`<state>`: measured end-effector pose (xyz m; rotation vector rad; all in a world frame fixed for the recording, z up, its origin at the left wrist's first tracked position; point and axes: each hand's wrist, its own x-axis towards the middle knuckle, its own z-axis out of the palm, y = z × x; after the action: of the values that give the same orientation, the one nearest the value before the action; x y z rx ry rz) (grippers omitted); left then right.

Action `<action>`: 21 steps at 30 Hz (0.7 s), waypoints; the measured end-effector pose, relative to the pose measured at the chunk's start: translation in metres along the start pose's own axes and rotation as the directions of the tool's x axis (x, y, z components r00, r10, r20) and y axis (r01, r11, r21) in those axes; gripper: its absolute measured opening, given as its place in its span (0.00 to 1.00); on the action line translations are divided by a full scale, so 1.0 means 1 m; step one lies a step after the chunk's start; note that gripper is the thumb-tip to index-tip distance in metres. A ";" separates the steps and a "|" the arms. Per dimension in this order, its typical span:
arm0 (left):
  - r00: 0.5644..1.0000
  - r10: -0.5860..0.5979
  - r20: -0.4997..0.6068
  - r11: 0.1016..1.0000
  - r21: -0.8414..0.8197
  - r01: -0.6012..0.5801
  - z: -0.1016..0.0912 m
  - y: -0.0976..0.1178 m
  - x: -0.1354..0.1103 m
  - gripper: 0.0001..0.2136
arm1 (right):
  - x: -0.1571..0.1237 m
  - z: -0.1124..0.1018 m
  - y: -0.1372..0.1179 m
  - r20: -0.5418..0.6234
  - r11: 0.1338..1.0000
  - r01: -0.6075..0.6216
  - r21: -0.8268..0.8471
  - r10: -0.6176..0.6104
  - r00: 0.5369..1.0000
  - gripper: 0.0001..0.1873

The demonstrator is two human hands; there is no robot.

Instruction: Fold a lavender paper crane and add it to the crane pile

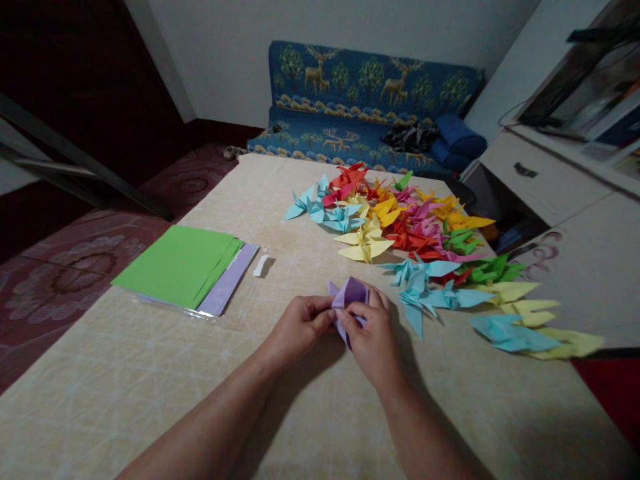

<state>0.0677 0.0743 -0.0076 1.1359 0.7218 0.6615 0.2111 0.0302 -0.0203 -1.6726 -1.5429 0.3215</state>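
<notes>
My left hand (300,325) and my right hand (373,333) meet over the middle of the beige table (125,387), both closed in a pinch on a partly folded purple paper piece (349,293). The left fingers grip its left edge. The right fingers hold its lower right side and cover part of it. A stack of green paper sheets (177,265) on purple sheets lies to the left of my hands. A spread of folded paper cranes (400,223) in blue, yellow, red, pink, orange and green lies to the right and beyond.
A small white scrap (261,265) lies beside the paper stack. A blue patterned sofa (370,107) stands behind the table. A white cabinet (545,180) is at the right. Patterned red floor (65,267) lies past the table's left edge.
</notes>
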 end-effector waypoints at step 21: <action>0.986 -0.060 -0.155 0.996 -0.076 0.049 0.004 -0.002 0.000 0.22 | 0.002 -0.005 -0.014 -0.035 0.983 -0.083 0.163 0.090 0.995 0.06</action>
<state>0.0715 0.0717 -0.0081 1.0019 0.8540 0.7308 0.2050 0.0288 -0.0066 -1.6116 -1.3773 0.4423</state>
